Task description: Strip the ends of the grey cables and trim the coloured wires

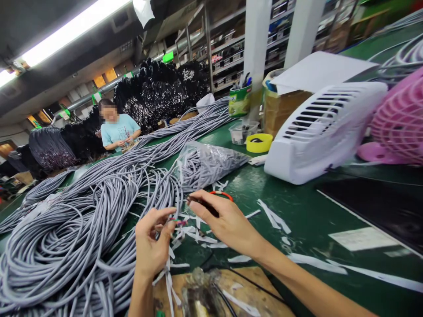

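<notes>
My left hand (153, 242) pinches, between thumb and forefinger, a cable end with thin coloured wires (179, 222) that stick out toward the right. Just right of it and slightly higher, my right hand (224, 218) has thumb and fingers brought together. A small dark thing shows at its fingertips, too small to name. The two hands are apart. Left of them lies a large heap of coiled grey cables (82, 229). Beyond my fingers is a clear plastic bag (211, 165) full of short grey pieces.
White strips (274, 215) are scattered over the green table (297, 220). A wooden board (257, 290) with a metal device is in front. Right stand a white slotted housing (307, 136), a pink fan (401, 119) and yellow tape (259, 143). Another person (120, 127) sits across.
</notes>
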The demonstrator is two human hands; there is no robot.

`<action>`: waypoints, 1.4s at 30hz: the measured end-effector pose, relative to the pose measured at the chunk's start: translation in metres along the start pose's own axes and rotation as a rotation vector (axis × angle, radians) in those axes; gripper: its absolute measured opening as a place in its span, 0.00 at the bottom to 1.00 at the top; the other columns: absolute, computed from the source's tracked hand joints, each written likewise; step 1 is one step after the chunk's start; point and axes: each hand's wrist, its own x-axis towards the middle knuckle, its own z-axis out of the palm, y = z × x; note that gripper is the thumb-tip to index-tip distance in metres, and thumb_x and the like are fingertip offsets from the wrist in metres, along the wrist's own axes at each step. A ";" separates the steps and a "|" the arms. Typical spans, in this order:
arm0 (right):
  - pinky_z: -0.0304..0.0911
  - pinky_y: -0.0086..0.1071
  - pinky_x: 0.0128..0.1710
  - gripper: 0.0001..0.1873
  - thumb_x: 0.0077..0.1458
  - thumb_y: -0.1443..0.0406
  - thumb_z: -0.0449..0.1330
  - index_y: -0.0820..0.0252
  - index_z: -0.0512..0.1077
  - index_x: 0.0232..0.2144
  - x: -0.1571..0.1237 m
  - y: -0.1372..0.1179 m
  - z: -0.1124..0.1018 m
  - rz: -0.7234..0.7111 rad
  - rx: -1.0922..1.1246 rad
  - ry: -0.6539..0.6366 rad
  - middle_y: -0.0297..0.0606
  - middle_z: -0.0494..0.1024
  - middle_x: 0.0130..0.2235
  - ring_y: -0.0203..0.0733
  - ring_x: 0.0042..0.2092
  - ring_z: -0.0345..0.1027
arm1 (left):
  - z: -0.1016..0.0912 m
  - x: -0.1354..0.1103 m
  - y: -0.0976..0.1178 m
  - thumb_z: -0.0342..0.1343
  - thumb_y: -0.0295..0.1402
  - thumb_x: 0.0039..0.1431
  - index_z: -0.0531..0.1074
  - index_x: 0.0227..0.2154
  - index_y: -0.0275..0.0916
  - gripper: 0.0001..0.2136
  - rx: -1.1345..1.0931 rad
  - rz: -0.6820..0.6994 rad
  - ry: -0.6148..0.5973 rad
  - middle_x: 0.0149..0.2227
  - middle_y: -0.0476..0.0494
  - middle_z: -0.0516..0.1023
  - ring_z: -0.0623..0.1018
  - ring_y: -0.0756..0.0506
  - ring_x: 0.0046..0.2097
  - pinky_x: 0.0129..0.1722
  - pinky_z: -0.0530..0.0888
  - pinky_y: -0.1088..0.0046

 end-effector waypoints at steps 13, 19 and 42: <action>0.59 0.27 0.31 0.11 0.52 0.58 0.57 0.59 0.75 0.29 0.002 0.019 0.021 0.105 -0.528 -0.565 0.40 0.78 0.31 0.42 0.35 0.71 | 0.004 0.011 -0.006 0.63 0.34 0.39 0.75 0.23 0.33 0.09 -0.132 -0.375 0.208 0.16 0.52 0.70 0.60 0.57 0.16 0.14 0.57 0.83; 0.59 0.33 0.32 0.15 0.48 0.74 0.53 0.69 0.71 0.39 0.003 0.028 0.038 0.215 -0.686 -0.503 0.54 0.77 0.35 0.53 0.39 0.72 | 0.005 0.012 -0.006 0.61 0.33 0.40 0.77 0.25 0.33 0.09 -0.201 -0.385 0.129 0.20 0.47 0.75 0.65 0.55 0.18 0.17 0.63 0.81; 0.51 0.26 0.21 0.25 0.56 0.54 0.50 0.62 0.63 0.13 -0.004 0.007 0.031 -0.125 -0.038 0.167 0.31 0.62 0.16 0.31 0.19 0.54 | 0.025 0.002 0.001 0.56 0.34 0.46 0.76 0.21 0.33 0.09 -0.031 -0.385 0.124 0.15 0.48 0.73 0.69 0.51 0.14 0.14 0.66 0.79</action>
